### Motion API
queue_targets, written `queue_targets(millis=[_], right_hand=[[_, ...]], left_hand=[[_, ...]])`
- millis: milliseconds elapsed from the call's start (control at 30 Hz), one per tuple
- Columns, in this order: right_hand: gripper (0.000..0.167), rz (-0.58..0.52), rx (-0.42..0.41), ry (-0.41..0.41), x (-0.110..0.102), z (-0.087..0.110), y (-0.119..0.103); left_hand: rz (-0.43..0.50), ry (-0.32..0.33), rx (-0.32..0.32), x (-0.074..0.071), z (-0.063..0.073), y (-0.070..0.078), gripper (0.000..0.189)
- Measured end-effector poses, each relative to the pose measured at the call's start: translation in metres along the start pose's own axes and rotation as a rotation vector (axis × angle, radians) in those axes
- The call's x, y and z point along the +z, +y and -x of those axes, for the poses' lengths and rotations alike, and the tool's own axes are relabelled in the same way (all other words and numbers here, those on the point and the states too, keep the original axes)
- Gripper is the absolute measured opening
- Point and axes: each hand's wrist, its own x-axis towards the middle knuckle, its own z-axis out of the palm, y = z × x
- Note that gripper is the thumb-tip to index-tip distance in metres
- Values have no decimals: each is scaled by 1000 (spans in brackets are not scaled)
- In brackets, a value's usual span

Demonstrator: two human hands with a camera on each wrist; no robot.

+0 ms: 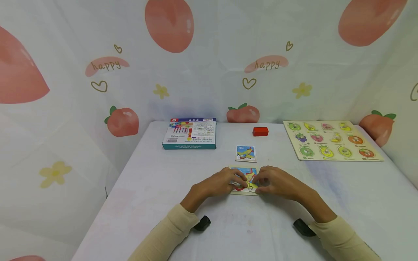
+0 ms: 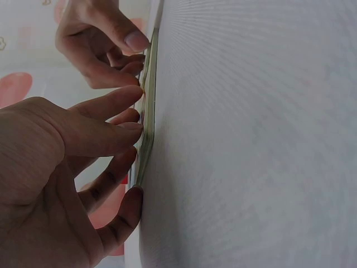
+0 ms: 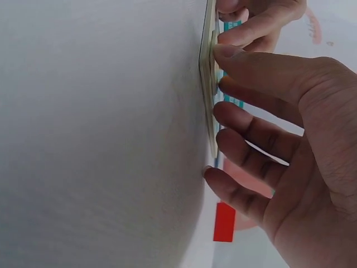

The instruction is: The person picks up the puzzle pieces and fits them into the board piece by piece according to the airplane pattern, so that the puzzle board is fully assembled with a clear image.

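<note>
A small jigsaw puzzle with a yellow-and-red airplane picture on a blue sky [image 1: 245, 170] lies in a thin tray [image 1: 244, 193]. My left hand [image 1: 225, 182] rests its fingertips on the puzzle's left part, fingers loosely extended. At the lower right corner, the thumb and index finger of my right hand [image 1: 277, 182] hold the edges of a puzzle piece [image 1: 252, 189], which sits slightly proud of the tray. In the right wrist view the other right fingers [image 3: 245, 156] spread along the tray's side. Both hands cover parts of the picture.
Just behind the tray lies a picture card with a yellow airplane [image 1: 246, 153]. Farther back are a red block [image 1: 260, 131], a flat toy box [image 1: 189, 134] on the left and a fruit peg board [image 1: 333, 141] on the right. All rest on a white-covered table [image 1: 196, 166].
</note>
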Motion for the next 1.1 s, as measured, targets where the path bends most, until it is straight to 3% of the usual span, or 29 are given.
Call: queue_targets(millis=[800, 967, 1100], right_hand=[[14, -42, 18, -65, -2, -7, 1], [17, -44, 40, -41, -2, -6, 0], [26, -63, 110, 2, -1, -4, 0]], left_hand=[[3, -2, -15, 0, 1, 0, 42], [4, -4, -7, 0, 1, 1, 42], [-9, -1, -11, 0, 2, 1, 45]])
